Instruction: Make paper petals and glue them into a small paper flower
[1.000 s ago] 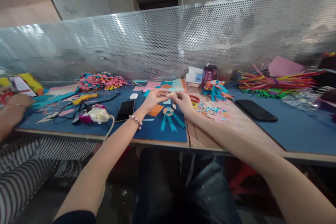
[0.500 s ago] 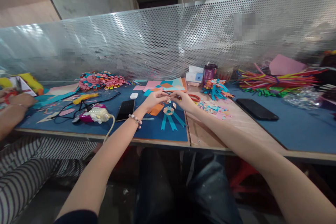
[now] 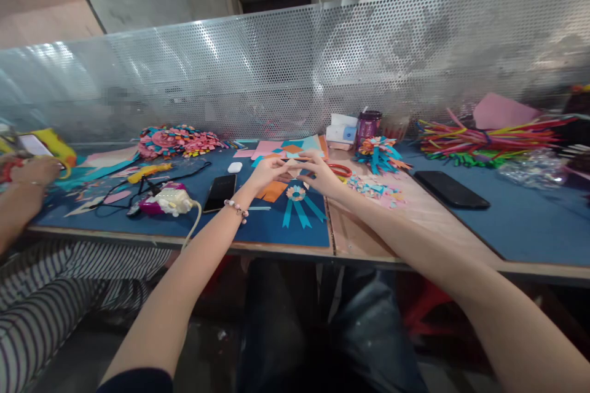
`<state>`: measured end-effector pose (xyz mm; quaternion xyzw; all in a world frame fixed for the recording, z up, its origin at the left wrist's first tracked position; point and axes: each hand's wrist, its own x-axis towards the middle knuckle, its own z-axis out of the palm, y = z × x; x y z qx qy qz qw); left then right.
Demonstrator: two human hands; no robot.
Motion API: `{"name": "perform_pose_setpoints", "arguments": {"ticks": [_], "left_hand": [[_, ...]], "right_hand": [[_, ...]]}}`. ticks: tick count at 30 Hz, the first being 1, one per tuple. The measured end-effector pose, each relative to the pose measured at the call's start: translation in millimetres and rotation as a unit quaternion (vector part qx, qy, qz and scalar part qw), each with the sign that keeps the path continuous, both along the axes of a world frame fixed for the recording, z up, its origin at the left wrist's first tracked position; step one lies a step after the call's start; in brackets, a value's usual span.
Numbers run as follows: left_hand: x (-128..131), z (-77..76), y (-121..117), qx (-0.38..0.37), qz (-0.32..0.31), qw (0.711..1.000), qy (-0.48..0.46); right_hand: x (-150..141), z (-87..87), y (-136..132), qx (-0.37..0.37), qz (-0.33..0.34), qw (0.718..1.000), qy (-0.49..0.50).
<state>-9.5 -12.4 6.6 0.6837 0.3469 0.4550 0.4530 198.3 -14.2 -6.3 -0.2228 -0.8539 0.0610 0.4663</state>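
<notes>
My left hand (image 3: pixel 268 173) is closed in a pinch on a small peach paper piece (image 3: pixel 294 164). From the other side the fingers of my right hand (image 3: pixel 321 174) close on the same piece; its exact shape is partly hidden. Just below both hands lies a paper rosette (image 3: pixel 295 193) with peach petals and blue paper tails (image 3: pixel 300 216) fanned toward the table edge. Orange paper pieces (image 3: pixel 273 191) rest beside my left wrist. Red scissor-like handles (image 3: pixel 340 170) lie to the right of my right hand.
Left are a phone (image 3: pixel 220 193), a white earphone case (image 3: pixel 235 167) and a corded power strip (image 3: pixel 175 199). Paper scraps (image 3: pixel 378 190), a pompom-like bundle (image 3: pixel 378 156), a purple cup (image 3: pixel 369 125) and a black phone (image 3: pixel 450 189) lie right. A co-worker's hand (image 3: pixel 37 171) is far left.
My right hand's fingers have risen and spread somewhat over the paper piece, which shows more plainly between both hands. The co-worker's hands at far left have shifted slightly left.
</notes>
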Motion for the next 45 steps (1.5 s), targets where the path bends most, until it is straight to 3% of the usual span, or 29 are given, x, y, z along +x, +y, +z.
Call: {"name": "perform_pose_setpoints", "arguments": {"ticks": [7, 12, 16, 25, 29, 39, 45], "left_hand": [[4.4, 2.9, -5.9, -0.049, -0.014, 0.998, -0.043], [6.0, 5.4, -8.6, -0.042, -0.059, 0.995, -0.066], [5.0, 4.3, -7.4, -0.018, -0.063, 0.997, -0.030], [9.1, 0.8, -7.4, 0.078, -0.046, 0.996, 0.008], [9.3, 1.6, -8.6, 0.081, -0.025, 0.996, 0.020], [8.4, 1.9, -7.5, 0.092, -0.017, 0.996, 0.016], [8.7, 2.7, -7.2, 0.080, -0.008, 0.997, 0.002]], "right_hand": [[1.6, -2.4, 2.5, 0.006, -0.026, 0.999, 0.022], [-2.2, -0.7, -1.7, -0.111, -0.025, 0.987, 0.115], [-4.8, 0.8, -3.5, -0.200, -0.018, 0.967, 0.160], [-2.9, 1.4, -3.4, -0.175, -0.004, 0.975, 0.135], [-5.0, 0.0, -4.3, -0.169, -0.025, 0.976, 0.135], [-8.5, -4.8, -2.3, -0.199, 0.004, 0.965, 0.173], [-6.6, -2.1, -2.8, -0.236, -0.032, 0.958, 0.157]]}}
